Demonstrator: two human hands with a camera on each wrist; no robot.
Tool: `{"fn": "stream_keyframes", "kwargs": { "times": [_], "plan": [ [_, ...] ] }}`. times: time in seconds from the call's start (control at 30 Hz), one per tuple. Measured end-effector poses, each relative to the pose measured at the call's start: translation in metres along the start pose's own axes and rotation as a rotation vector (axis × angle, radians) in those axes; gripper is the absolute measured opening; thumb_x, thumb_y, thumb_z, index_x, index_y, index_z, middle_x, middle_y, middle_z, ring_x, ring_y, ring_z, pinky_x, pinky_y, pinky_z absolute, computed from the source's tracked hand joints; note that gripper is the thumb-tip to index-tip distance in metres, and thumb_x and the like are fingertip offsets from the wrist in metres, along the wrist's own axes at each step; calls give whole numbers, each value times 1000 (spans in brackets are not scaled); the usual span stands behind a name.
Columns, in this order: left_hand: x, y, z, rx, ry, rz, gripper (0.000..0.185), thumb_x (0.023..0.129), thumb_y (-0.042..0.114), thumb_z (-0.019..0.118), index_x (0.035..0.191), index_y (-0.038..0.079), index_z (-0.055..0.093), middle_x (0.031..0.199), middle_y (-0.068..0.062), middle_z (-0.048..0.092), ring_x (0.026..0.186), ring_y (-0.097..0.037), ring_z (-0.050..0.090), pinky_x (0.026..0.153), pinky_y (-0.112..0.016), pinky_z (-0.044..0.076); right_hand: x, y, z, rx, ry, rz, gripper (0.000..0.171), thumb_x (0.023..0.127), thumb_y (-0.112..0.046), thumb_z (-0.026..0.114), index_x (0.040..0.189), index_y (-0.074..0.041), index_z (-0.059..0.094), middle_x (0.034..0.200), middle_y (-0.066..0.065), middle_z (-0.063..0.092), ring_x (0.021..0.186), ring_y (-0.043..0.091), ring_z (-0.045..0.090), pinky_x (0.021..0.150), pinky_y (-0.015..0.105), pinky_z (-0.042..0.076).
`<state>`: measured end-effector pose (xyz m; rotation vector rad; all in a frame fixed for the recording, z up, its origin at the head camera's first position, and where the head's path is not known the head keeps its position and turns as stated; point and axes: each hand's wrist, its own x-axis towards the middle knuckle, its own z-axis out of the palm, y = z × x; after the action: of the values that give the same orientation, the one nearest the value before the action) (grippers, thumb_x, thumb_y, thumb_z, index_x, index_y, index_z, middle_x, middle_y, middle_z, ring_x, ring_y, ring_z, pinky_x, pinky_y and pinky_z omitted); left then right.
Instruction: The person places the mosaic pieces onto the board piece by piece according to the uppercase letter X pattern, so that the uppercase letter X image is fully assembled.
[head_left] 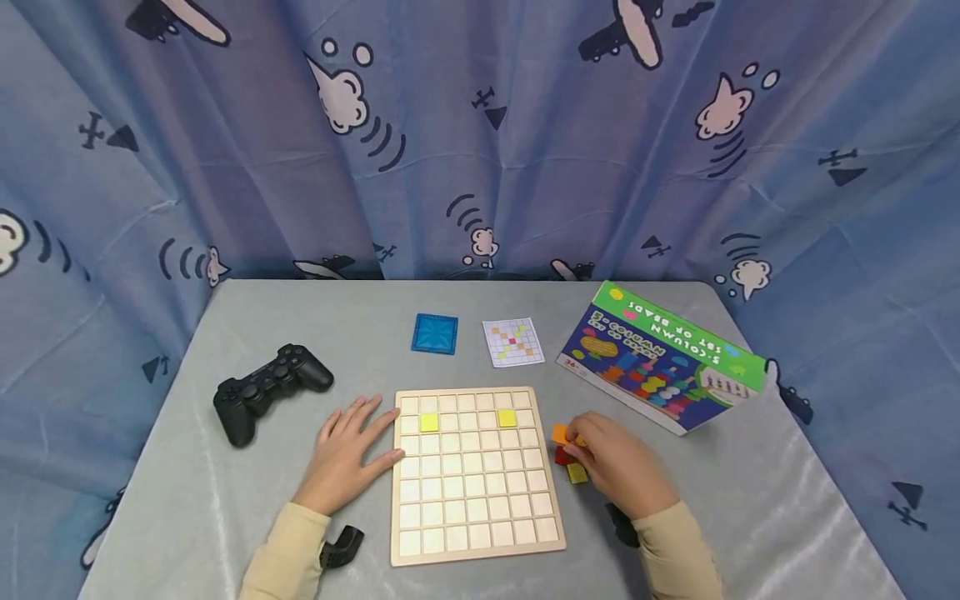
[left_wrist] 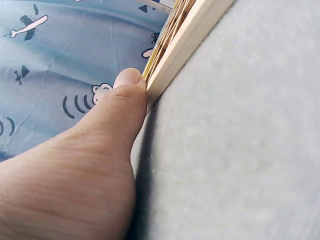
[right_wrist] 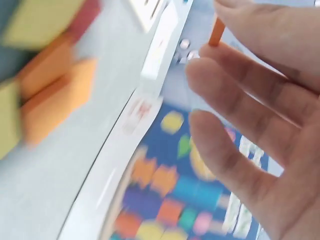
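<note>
A wooden grid board (head_left: 477, 557) lies flat on the table, with one yellow tile (head_left: 429, 422) in its upper left and another yellow tile (head_left: 507, 418) in its upper right. My left hand (head_left: 345, 462) rests at the board's left edge with fingers spread; the left wrist view shows the thumb (left_wrist: 122, 107) against the board's side (left_wrist: 182, 45). Right of the board, my right hand (head_left: 626, 467) is over a small pile of orange, red and yellow tiles (head_left: 577, 473). In the right wrist view it pinches a thin orange tile (right_wrist: 216, 32) between thumb and finger, apart from the blurred loose tiles (right_wrist: 60, 105).
A black game controller (head_left: 272, 390) lies at the left. Behind the board are a blue square tray (head_left: 434, 334) and a card with a coloured grid pattern (head_left: 513, 342). A colourful game box (head_left: 660, 358) lies at the back right. A patterned curtain (head_left: 480, 142) hangs behind the table.
</note>
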<state>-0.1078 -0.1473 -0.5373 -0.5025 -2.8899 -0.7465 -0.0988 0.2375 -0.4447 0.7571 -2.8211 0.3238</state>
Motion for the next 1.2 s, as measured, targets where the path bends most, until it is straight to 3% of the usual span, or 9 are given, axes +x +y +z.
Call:
{"fn": "stream_keyframes", "kwargs": {
  "times": [0.3,0.53,0.87,1.2],
  "plan": [
    [0,-2,1,-6,8,8,64,87,58,59,143,30,47,153,-4,35,143,-28,25,116,-54,11,51,-30,12,0,-4,-192,19,80,-15,79,93,-16,65,91,-6,65,76,9,61,68,27,54],
    [0,-1,0,-12,5,2,63,87,57,60,143,29,47,153,-5,35,144,-28,25,116,-54,11,73,-52,30,42,-23,-288,17,81,-20,78,92,-17,65,91,-5,65,75,9,61,66,25,53],
    [1,-1,-1,-4,0,2,63,88,57,59,143,29,46,154,-5,34,144,-28,24,116,-54,11,83,-70,56,89,-106,-340,11,86,-21,73,93,-16,66,89,-6,62,79,9,60,75,25,53],
    [1,-2,0,4,-12,-5,64,88,58,57,144,30,45,154,-4,33,144,-28,23,116,-54,11,84,-75,69,94,-190,-319,13,89,-24,70,101,-19,67,97,-6,63,85,9,61,80,26,53]
  ]
}}
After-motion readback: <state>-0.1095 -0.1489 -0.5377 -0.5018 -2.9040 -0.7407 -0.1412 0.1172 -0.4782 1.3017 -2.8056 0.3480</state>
